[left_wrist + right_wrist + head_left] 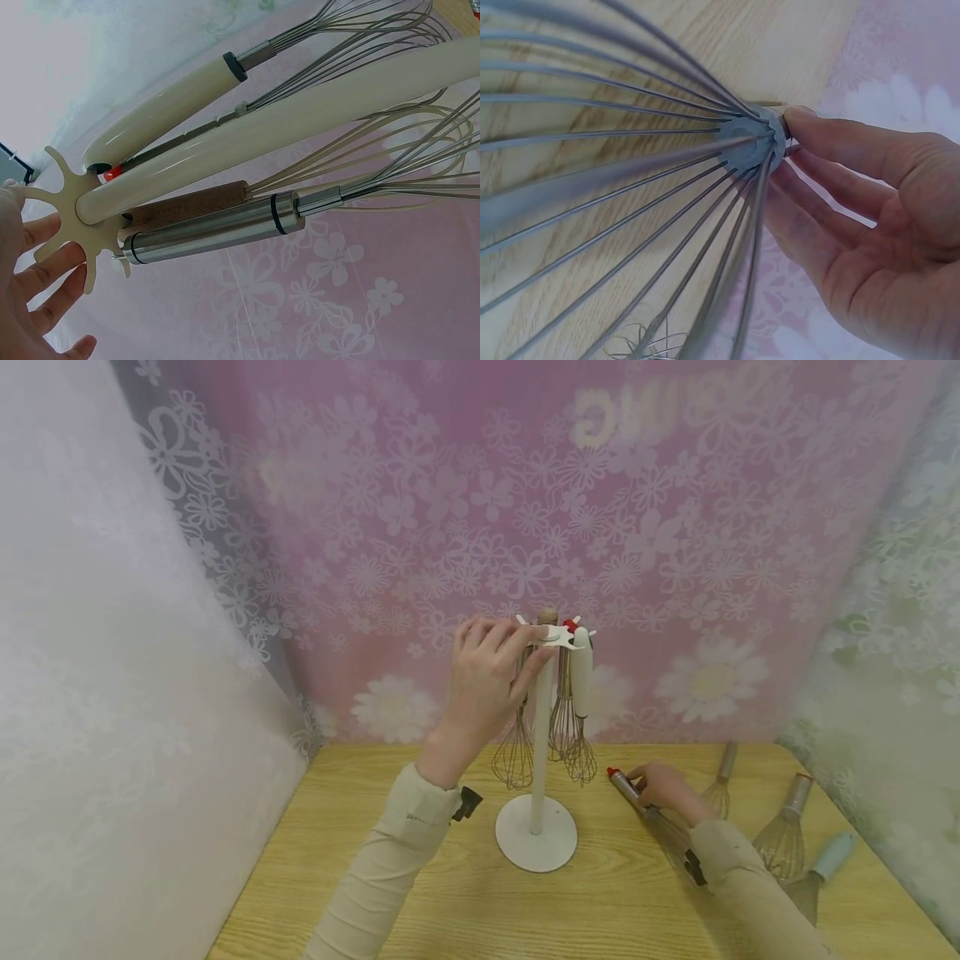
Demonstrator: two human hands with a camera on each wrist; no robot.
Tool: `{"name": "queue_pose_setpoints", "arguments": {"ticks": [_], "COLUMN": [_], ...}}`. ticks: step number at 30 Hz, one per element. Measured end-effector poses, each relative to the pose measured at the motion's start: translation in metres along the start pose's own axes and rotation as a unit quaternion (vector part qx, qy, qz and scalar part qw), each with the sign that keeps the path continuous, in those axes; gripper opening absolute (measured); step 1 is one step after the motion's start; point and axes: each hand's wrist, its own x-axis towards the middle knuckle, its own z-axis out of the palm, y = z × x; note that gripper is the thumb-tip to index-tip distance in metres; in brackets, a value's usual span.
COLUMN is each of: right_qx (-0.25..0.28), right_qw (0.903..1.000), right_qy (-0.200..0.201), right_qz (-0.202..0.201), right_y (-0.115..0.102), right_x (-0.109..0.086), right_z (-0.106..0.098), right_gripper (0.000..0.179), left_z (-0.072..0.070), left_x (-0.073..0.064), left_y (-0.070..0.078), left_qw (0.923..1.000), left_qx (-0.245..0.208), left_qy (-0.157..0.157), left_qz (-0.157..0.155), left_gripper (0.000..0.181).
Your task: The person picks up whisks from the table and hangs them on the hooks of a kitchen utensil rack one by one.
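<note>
A cream whisk stand point(540, 735) rises from a round base on the wooden table. My left hand point(487, 668) holds its star-shaped hook top, fingers among the hooks. Several whisks hang there, balloons down: one with a cream handle point(172, 109), one with a wooden handle point(195, 206), one with a steel handle point(217, 232) and a slim one with a red end. To the right of the base, my right hand point(667, 789) pinches a steel whisk point(624, 787) by its handle. Its red tip points toward the stand, and its wires fan out from a grey-blue hub point(739, 146).
On the table's right side lie a small whisk point(725, 764), a larger steel-handled whisk point(798, 793) and a whisk with a mint handle point(834, 856). A flowered pink backdrop point(465, 527) stands behind the table point(390, 860), with pale sheets at both sides.
</note>
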Motion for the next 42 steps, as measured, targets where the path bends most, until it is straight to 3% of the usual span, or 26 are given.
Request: {"name": "queue_pose_setpoints", "arguments": {"ticks": [17,22,29,34,42], "right_qx": [0.036,0.011,-0.005,-0.028,-0.019], "right_qw": [0.9989,0.9986,0.9997,0.9994,0.9996], "right_qy": [-0.01,-0.011,-0.019,-0.019,-0.018], "right_qz": [-0.028,-0.051,-0.01,-0.007,-0.005], "right_y": [-0.001,0.004,-0.014,-0.016,-0.02], "right_x": [0.001,0.005,-0.001,0.0,0.001], "right_z": [0.007,0.012,0.009,0.012,0.014], "right_gripper": [0.046,0.044,0.044,0.042,0.043], "left_z": [-0.002,-0.002,-0.001,-0.001,-0.001], "left_x": [0.0,0.0,0.0,0.0,0.0], "left_y": [0.001,0.001,0.001,0.001,0.001], "left_qw": [1.0,1.0,1.0,1.0,1.0], "left_qx": [0.0,-0.003,0.0,-0.001,0.003], "left_qy": [0.001,-0.001,-0.003,-0.007,-0.004], "left_qz": [-0.001,-0.002,-0.002,-0.003,-0.001], "left_gripper": [0.024,0.023,0.024,0.022,0.025]}}
